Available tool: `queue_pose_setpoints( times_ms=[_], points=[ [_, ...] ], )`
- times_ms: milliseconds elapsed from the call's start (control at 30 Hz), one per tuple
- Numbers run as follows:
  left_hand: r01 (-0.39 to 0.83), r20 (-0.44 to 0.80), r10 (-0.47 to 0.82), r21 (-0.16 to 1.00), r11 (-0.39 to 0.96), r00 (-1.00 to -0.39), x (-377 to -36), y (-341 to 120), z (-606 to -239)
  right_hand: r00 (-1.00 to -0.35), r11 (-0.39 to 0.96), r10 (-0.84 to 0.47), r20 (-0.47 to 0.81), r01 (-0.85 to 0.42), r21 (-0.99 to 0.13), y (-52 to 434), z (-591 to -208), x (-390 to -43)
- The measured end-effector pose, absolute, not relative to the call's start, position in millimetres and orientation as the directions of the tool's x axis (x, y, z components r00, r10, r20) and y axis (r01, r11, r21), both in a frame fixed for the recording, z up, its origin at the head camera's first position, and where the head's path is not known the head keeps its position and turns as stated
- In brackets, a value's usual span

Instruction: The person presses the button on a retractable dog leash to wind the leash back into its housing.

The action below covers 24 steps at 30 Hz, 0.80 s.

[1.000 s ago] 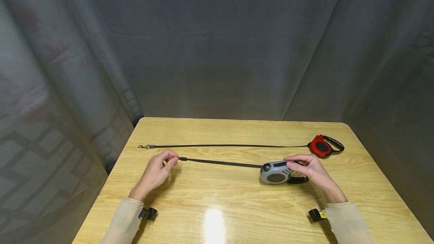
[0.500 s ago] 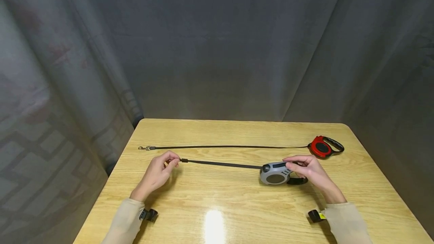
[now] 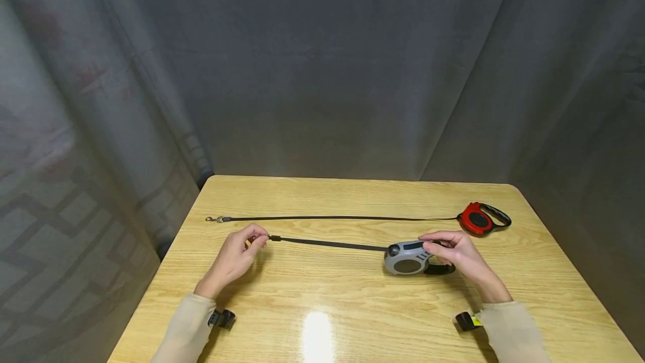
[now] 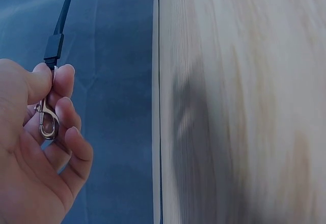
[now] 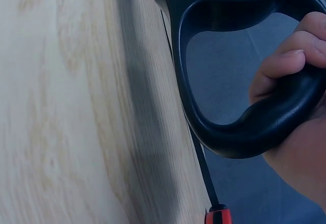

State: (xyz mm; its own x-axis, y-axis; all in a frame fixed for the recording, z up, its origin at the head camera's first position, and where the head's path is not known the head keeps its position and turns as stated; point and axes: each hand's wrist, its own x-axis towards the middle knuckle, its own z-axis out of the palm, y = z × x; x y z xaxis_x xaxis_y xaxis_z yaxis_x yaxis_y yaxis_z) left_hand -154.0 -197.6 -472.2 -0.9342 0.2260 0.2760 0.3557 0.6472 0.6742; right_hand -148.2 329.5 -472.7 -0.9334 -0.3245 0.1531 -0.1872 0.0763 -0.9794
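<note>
A grey retractable dog leash (image 3: 407, 259) is held above the table by my right hand (image 3: 456, 251), whose fingers curl round its black handle (image 5: 239, 137) in the right wrist view. Its black strap (image 3: 330, 243) runs nearly straight to the left. At the strap's far end my left hand (image 3: 237, 254) pinches the metal end fitting between thumb and forefinger. The left wrist view shows the snap hook (image 4: 48, 122) hanging inside the loosely curled fingers, below a black sleeve (image 4: 53, 47) on the strap.
Farther back lies a red retractable leash (image 3: 476, 220), its cord (image 3: 327, 217) stretched out leftward to a snap hook (image 3: 214, 219) near the left edge. The wooden table (image 3: 322, 195) meets a grey curtain (image 3: 312, 71) behind it.
My right hand and the grey leash have shifted very slightly left; the left hand has edged slightly right. Both holds are the same, and the red leash lies as before.
</note>
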Motion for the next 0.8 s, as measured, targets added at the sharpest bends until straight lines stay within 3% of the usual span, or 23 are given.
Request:
queue_pose_setpoints(
  times_ms=[800],
  points=[
    [0.332,0.238,0.232,0.688,0.645,-0.943,-152.9,-191.4,-470.7,-0.941,0.137,-0.319,0.112,-0.163,-0.977,323.3,-469.0,-150.5]
  ],
)
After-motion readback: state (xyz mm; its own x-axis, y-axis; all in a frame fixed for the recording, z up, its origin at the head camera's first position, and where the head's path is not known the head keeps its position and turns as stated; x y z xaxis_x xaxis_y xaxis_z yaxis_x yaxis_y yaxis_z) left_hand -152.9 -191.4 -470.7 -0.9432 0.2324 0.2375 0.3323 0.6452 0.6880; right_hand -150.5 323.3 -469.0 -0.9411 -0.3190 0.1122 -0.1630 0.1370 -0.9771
